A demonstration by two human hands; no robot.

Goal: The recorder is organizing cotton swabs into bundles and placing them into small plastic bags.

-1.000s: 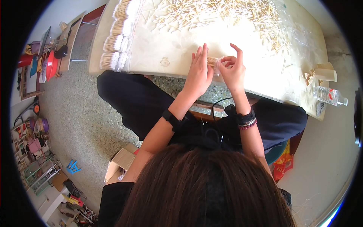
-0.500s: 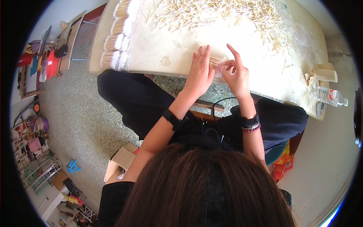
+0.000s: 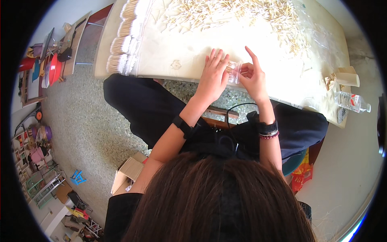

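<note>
A small clear plastic bag (image 3: 234,71) with cotton swabs inside lies near the front edge of the table, between my hands. My left hand (image 3: 213,77) is laid over the bag's left part, fingers stretched out flat, hiding that end. At the bag's right edge, my right hand (image 3: 254,78) pinches the plastic with thumb and curled fingers, while its index finger points up and away. A wide heap of loose cotton swabs (image 3: 242,14) spreads across the far part of the table. Bundled swabs (image 3: 120,46) stand in a row along the left side.
The pale-covered table (image 3: 173,52) ends just in front of my lap. On its right corner are a clear bottle (image 3: 352,102) lying tilted and a cardboard piece (image 3: 347,77). A cardboard box (image 3: 130,171) sits on the floor to my left, with a blue stool (image 3: 78,176) farther off.
My right hand has shifted slightly right along the bag's edge, its thumb and fingers drawn closer together. More of the clear plastic shows between the hands. The left hand has barely moved.
</note>
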